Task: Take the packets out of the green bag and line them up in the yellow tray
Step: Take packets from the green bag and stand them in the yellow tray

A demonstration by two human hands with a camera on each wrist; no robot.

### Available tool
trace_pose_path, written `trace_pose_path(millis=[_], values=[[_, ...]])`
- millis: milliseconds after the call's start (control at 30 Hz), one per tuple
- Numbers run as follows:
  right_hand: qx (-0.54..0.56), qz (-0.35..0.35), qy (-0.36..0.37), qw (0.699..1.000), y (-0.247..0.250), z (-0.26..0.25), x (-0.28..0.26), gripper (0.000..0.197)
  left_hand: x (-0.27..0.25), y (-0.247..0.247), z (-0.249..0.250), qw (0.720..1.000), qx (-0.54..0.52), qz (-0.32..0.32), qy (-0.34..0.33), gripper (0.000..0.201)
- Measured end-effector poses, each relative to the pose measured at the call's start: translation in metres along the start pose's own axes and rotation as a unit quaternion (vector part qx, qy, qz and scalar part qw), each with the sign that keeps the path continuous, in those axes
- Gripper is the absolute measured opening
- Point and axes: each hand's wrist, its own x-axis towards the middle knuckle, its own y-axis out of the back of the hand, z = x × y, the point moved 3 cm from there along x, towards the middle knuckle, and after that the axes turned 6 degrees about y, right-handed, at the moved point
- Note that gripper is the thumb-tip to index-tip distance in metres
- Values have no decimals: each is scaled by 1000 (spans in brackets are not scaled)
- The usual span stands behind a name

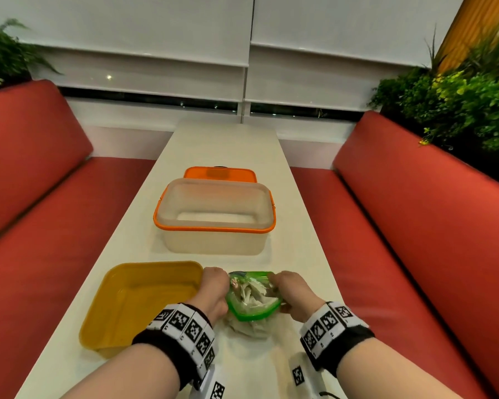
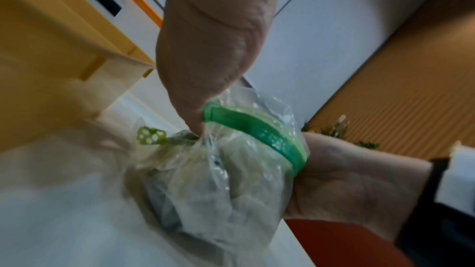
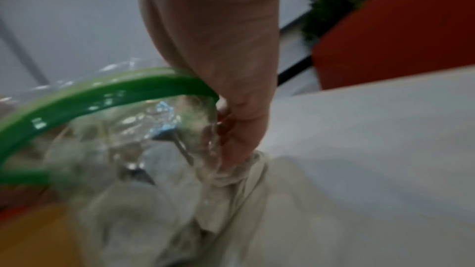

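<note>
From the head view, I have the green bag (image 1: 252, 298) on the tabletop near its near edge, and I grasp it at both sides of its mouth: my left hand (image 1: 212, 292) pinches the rim on the side toward the yellow tray (image 1: 144, 300), my right hand (image 1: 296, 295) pinches the opposite side, and the green-banded opening gapes upward between them. Pale packets (image 1: 249, 290) show bunched inside. The tray sits just beside the bag on my left, its corner close against my left knuckles and no packets in it, so I judge the left hand the nearer one for carrying across, while the right could steady the bag. Farther along the tabletop stand a clear tub with an orange rim (image 1: 213, 217) and an orange lid (image 1: 219, 174) behind it. In the left wrist view, blurred, my fingers (image 2: 195, 117) pinch the clear film right at the end of the green band (image 2: 257, 129), with the bag bulging below. In the right wrist view, also blurred, my fingers (image 3: 236, 129) clench crumpled film beneath the arching green band (image 3: 102, 92), the mouth stretching away toward the tray side.
</note>
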Motion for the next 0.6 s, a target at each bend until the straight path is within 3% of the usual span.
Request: trace_pose_path(millis=[67, 133, 233, 367, 467, 533, 600], values=[[-179, 62, 146, 971, 5, -6, -2, 24, 2, 0, 0, 999, 17, 19, -37, 21], [-334, 92, 237, 908, 7, -11, -6, 32, 0, -1, -1, 998, 30, 23, -57, 24], [-434, 65, 236, 867, 5, -10, -4, 28, -4, -3, -6, 998, 6, 9, -55, 27], [-460, -8, 215, 862, -1, -9, -2, 31, -11, -4, -10, 998, -39, 7, -47, 32], [-421, -60, 190, 885, -1, -6, 1, 26, -11, 0, -12, 997, -59, 22, -45, 33], [-373, -72, 176, 908, 2, -4, 1, 25, -8, 2, -14, 996, -60, 32, -49, 35], [-371, -49, 169, 912, 4, -1, 1, 31, -6, 2, -15, 996, -55, 42, -58, 37]])
